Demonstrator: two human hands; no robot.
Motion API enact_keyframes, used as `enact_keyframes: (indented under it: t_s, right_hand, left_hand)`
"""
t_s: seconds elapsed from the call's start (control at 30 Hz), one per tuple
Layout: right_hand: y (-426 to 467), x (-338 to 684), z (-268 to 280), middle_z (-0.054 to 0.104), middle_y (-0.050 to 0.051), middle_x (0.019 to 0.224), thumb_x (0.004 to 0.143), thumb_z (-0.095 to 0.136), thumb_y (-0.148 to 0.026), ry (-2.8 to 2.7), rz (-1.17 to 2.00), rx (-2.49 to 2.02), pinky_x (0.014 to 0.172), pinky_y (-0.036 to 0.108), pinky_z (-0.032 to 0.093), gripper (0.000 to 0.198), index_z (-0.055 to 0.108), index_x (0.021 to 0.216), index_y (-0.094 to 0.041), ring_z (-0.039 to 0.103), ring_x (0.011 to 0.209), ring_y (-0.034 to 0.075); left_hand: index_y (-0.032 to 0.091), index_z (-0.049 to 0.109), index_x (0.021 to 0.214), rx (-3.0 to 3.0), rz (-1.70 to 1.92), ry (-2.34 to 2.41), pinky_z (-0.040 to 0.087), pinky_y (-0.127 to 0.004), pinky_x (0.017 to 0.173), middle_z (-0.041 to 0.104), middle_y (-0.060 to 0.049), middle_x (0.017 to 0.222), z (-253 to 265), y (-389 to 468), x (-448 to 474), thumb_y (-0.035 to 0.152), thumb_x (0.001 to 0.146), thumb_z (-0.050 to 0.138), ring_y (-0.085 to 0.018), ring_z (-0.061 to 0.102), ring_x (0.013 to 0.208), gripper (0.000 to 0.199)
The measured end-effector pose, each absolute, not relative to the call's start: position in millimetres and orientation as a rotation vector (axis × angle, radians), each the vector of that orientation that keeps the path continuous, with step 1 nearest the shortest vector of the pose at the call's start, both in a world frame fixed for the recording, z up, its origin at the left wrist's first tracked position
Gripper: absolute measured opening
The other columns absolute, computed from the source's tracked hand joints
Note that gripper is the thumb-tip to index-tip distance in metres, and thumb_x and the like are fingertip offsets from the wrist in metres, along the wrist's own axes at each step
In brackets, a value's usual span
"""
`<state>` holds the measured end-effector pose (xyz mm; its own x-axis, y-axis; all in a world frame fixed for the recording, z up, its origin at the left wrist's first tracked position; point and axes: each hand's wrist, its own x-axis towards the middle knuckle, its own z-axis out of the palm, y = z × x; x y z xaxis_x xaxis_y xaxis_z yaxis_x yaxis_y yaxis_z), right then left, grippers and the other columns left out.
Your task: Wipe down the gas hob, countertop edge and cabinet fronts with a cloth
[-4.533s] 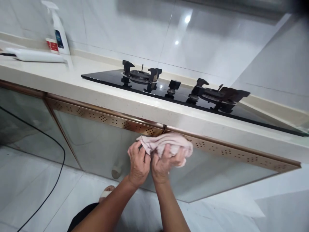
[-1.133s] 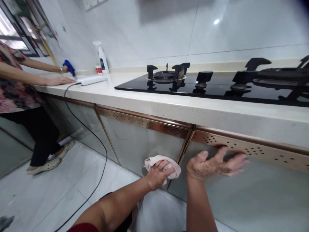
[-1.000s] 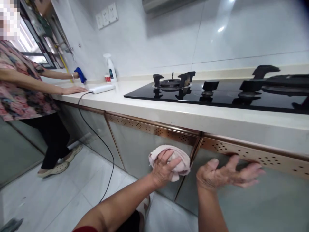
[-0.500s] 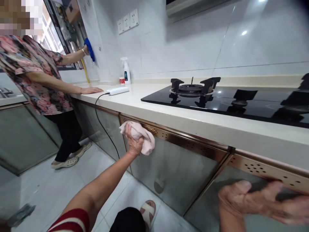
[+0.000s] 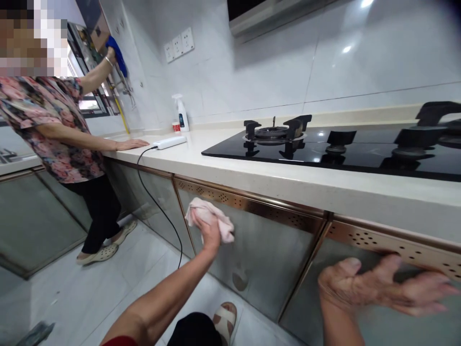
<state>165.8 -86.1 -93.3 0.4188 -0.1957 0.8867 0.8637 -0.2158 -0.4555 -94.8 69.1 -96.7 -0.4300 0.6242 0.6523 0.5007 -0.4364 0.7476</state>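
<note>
A pale pink cloth [image 5: 211,211] is bunched under my left hand [image 5: 210,233], whose fingers are closed on it. The cloth lies against the glass cabinet door [image 5: 252,250], just below its perforated copper-coloured strip [image 5: 230,197]. My right hand [image 5: 378,286] is at the lower right, in front of the neighbouring cabinet door [image 5: 309,293] and under its perforated strip [image 5: 363,238]. Its fingers are spread, with nothing seen in them. Whether the fingertips touch the door I cannot tell.
Above the doors runs a white countertop [image 5: 223,168] with a black gas hob [image 5: 309,154]. A white power bank-like device [image 5: 171,142] with a black cable [image 5: 154,197], a spray bottle [image 5: 182,115] and a red-white cup [image 5: 176,127] stand left. Another person [image 5: 61,125] holds a blue cloth [image 5: 117,55].
My left hand and the cloth have moved down from the perforated strip onto the glass. The view has shifted slightly. The other person's hand with the blue cloth is higher.
</note>
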Motion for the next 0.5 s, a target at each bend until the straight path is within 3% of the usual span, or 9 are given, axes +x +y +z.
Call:
enact_keyframes:
  t_s: [0.13,0.23,0.33,0.5]
  right_hand:
    - [-88,165,-92,0.019,0.011,0.166,0.097,0.041,-0.037,-0.642,-1.084,-1.467,0.108,0.083,0.014,0.062,0.033,0.158,-0.031,0.018,0.149,0.047]
    - [-89,165,-92,0.02,0.012,0.165,0.098,0.041,-0.037,-0.637,-1.077,-1.484,0.109,0.081,0.014,0.061,0.033,0.158,-0.031,0.018,0.149,0.047]
    - [-89,166,-93,0.022,0.011,0.165,0.099,0.04,-0.04,-0.617,-1.097,-1.509,0.111,0.079,0.015,0.06,0.032,0.158,-0.034,0.02,0.15,0.045]
    - [-89,169,-96,0.024,0.011,0.165,0.099,0.037,-0.046,-0.581,-1.107,-1.527,0.115,0.074,0.016,0.06,0.032,0.158,-0.036,0.021,0.15,0.042]
  left_hand:
    - [0.018,0.023,0.156,2.289,1.897,1.322,0.022,-0.062,0.121,0.018,-0.021,0.164,-122,14,-37,0.036,0.081,0.062,-0.039,0.014,0.153,0.087]
    - [0.036,0.042,0.15,2.962,1.62,0.8,0.019,-0.066,0.119,0.032,-0.008,0.161,-138,-16,-6,0.041,0.076,0.066,-0.039,0.019,0.15,0.078]
    - [0.048,0.057,0.137,3.236,1.4,0.516,0.023,-0.058,0.118,0.048,0.001,0.153,-149,-28,9,0.04,0.076,0.066,-0.034,0.033,0.143,0.062]
    - [0.038,0.058,0.138,3.23,1.483,0.65,0.016,-0.057,0.118,0.051,-0.008,0.15,-153,-15,-13,0.044,0.082,0.059,-0.031,0.039,0.139,0.057]
